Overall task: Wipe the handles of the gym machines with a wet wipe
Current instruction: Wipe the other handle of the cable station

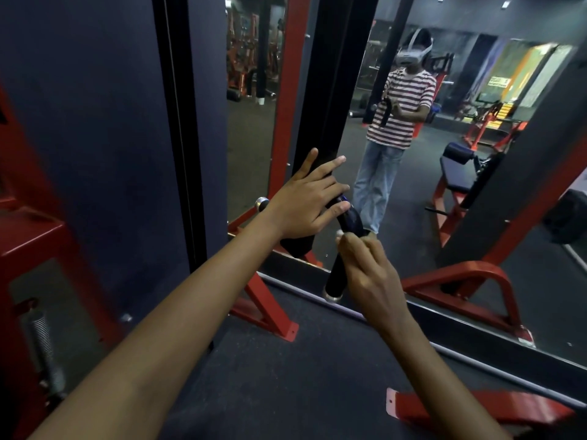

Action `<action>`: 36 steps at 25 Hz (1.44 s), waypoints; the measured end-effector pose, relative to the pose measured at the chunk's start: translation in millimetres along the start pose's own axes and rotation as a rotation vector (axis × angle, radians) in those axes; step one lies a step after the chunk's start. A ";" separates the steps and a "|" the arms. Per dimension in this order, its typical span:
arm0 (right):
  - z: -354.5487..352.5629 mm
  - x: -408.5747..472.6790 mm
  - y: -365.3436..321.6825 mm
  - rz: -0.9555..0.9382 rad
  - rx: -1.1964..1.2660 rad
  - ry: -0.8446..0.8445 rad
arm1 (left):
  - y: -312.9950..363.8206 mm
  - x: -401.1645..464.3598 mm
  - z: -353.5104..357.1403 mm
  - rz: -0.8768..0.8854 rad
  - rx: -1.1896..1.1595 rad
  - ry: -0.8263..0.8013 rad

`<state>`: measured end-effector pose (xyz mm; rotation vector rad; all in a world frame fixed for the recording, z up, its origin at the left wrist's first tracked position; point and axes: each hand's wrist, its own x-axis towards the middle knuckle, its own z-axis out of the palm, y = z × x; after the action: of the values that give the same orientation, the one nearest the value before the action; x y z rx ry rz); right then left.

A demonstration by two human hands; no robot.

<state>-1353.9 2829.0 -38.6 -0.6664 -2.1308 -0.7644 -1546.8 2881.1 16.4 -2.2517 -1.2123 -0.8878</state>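
Observation:
A black padded machine handle (336, 274) with a metal end cap hangs in front of me, bent at its middle. My left hand (305, 201) lies over its upper part with fingers spread and straight. My right hand (365, 268) grips the lower part of the handle just below the bend. A small bit of white wet wipe (340, 233) shows at my right fingertips, pressed against the handle. Most of the wipe is hidden under my fingers.
A large wall mirror (413, 185) stands straight ahead and reflects me and the benches behind. Red machine frames (270, 315) flank the space, with a red foot plate (444, 408) on the dark floor at lower right. A spring (41, 341) hangs at the left.

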 end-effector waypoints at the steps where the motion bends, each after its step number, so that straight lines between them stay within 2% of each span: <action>1: 3.0 -1.5 -0.5 -0.036 -0.038 -0.013 | 0.3 -0.2 0.1 0.001 -0.006 -0.002; 4: 22.2 -23.5 -8.1 -0.106 -0.096 -0.090 | 3.2 0.4 -2.5 -0.003 -0.012 -0.008; 10: 44.7 -68.5 -30.7 -0.099 -0.064 -0.196 | 5.2 -0.4 -6.1 -0.013 -0.004 -0.024; 14: 54.3 -102.0 -39.2 -0.035 0.120 -0.355 | 8.9 0.8 -10.0 -0.021 0.016 -0.061; 16: 43.8 -114.5 -32.2 0.085 0.291 -0.380 | 8.6 -1.7 -10.4 -0.020 0.022 -0.058; 18: 30.7 -110.6 -14.5 0.280 0.489 -0.321 | 7.8 -4.8 -11.9 -0.029 0.024 -0.053; 22: 17.7 -45.8 35.1 1.008 1.124 -0.142 | 12.1 -7.8 -10.9 -0.052 0.023 -0.059; 23: 19.6 -24.1 47.1 1.110 1.287 -0.155 | 12.9 -8.0 -12.2 -0.060 0.015 -0.073; 25: 27.4 14.8 66.9 1.189 1.563 -0.333 | 13.8 -8.4 -14.1 -0.080 0.010 -0.108; 29: 48.8 63.5 85.4 1.067 1.799 -0.830 | 22.6 -5.7 -20.1 -0.172 0.012 -0.179; 33: 67.7 72.7 97.3 0.839 2.098 -1.116 | 40.0 -0.2 -29.5 -0.314 0.027 -0.285; 36: 75.2 65.2 104.0 0.631 2.190 -1.225 | 57.0 1.5 -32.6 -0.411 0.047 -0.304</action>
<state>-1358.3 2966.4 4.5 -0.2920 -1.8283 2.5214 -1508.6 2831.5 36.4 -2.1915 -1.8594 -0.6557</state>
